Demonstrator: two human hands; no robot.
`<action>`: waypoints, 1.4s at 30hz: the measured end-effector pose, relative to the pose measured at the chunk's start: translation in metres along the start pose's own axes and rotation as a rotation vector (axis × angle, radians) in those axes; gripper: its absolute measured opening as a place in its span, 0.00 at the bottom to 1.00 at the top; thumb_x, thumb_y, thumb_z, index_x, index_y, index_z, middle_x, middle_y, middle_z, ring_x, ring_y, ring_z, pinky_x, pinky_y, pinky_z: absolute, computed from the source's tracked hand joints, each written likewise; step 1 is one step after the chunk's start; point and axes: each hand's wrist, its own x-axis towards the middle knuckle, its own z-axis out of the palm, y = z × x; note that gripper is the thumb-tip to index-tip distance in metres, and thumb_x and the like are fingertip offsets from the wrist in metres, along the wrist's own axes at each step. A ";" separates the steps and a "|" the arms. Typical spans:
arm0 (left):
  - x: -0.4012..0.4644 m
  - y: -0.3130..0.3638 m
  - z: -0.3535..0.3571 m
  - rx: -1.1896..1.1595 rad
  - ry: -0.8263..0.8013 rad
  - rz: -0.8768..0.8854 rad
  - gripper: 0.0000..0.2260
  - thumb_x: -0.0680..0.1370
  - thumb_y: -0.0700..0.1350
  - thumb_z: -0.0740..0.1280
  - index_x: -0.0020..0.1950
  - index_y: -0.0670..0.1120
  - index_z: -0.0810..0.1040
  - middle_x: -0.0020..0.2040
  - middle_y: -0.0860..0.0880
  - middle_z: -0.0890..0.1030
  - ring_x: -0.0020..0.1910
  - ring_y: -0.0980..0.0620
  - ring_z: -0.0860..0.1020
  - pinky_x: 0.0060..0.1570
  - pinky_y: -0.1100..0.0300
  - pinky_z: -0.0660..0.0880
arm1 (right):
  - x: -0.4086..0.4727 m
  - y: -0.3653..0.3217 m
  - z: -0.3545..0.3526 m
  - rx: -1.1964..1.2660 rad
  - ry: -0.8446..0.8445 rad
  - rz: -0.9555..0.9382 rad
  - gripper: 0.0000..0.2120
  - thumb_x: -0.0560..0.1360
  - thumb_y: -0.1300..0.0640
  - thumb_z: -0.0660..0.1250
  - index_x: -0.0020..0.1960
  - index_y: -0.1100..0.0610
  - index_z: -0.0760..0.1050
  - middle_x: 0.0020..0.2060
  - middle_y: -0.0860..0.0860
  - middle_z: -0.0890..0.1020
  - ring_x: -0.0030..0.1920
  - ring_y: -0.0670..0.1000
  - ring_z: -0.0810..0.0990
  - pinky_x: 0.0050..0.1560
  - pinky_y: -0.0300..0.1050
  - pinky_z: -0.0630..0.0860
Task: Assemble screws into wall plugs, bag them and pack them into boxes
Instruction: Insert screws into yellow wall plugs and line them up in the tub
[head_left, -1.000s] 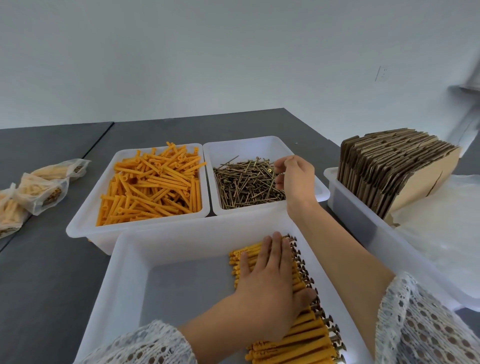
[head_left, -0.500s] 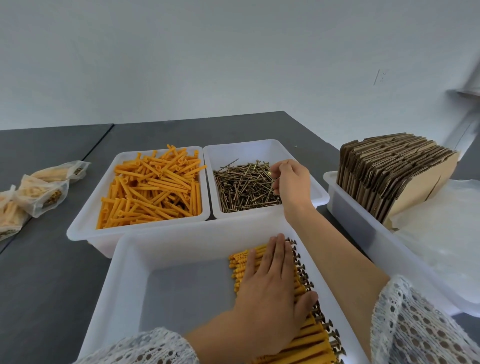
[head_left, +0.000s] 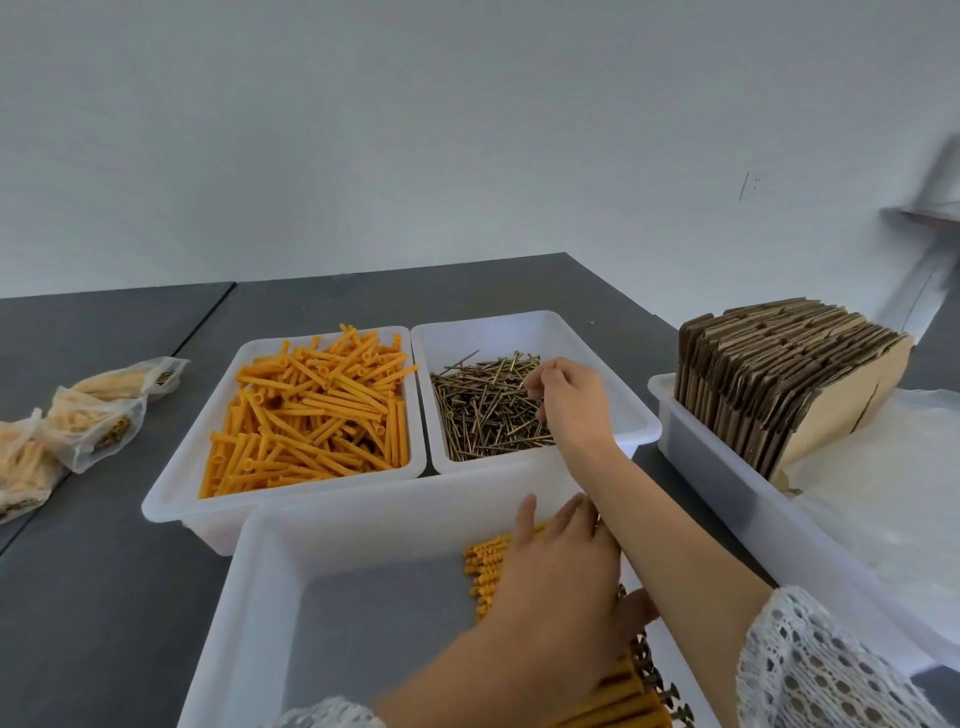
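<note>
A white tray (head_left: 171, 499) holds loose orange wall plugs (head_left: 311, 415). Beside it on the right, a second white tray (head_left: 519, 325) holds a pile of brass screws (head_left: 483, 415). My right hand (head_left: 569, 400) reaches into that tray, its fingertips curled and pinching at screws on the pile's right side. In the near large tray (head_left: 363, 618) lies a row of assembled plugs with screws (head_left: 483, 571). My left hand (head_left: 556, 587) lies flat on that row with straight fingers and covers most of it.
A long white tray (head_left: 717, 467) on the right holds upright flattened cardboard boxes (head_left: 769, 374) and clear plastic bags (head_left: 883, 493). Filled bags of plugs (head_left: 93, 421) lie on the grey table at the far left. A white wall stands behind.
My right hand has moved from the screw tray's right rim leftward onto the pile, with its fingers closing on screws. My left hand has stayed on the assembled row.
</note>
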 end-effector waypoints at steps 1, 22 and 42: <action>-0.001 -0.005 -0.011 -0.010 0.069 0.026 0.26 0.79 0.61 0.53 0.75 0.52 0.66 0.74 0.51 0.69 0.72 0.49 0.66 0.75 0.46 0.55 | 0.001 0.001 -0.001 -0.012 -0.025 -0.003 0.16 0.78 0.64 0.54 0.39 0.56 0.77 0.37 0.51 0.78 0.33 0.49 0.72 0.36 0.43 0.69; -0.029 -0.161 -0.077 0.146 0.077 -0.888 0.19 0.81 0.52 0.47 0.59 0.57 0.76 0.62 0.49 0.75 0.61 0.46 0.72 0.64 0.38 0.60 | -0.003 0.000 0.006 -1.200 -0.663 -0.071 0.21 0.80 0.44 0.45 0.52 0.53 0.73 0.47 0.51 0.78 0.51 0.54 0.77 0.49 0.50 0.68; -0.011 -0.153 -0.057 -0.326 0.803 -0.422 0.09 0.76 0.40 0.71 0.48 0.54 0.77 0.43 0.54 0.77 0.39 0.59 0.75 0.39 0.67 0.69 | -0.006 0.020 0.004 -0.807 -0.330 -0.266 0.07 0.75 0.55 0.60 0.41 0.43 0.72 0.34 0.41 0.78 0.36 0.42 0.76 0.32 0.40 0.66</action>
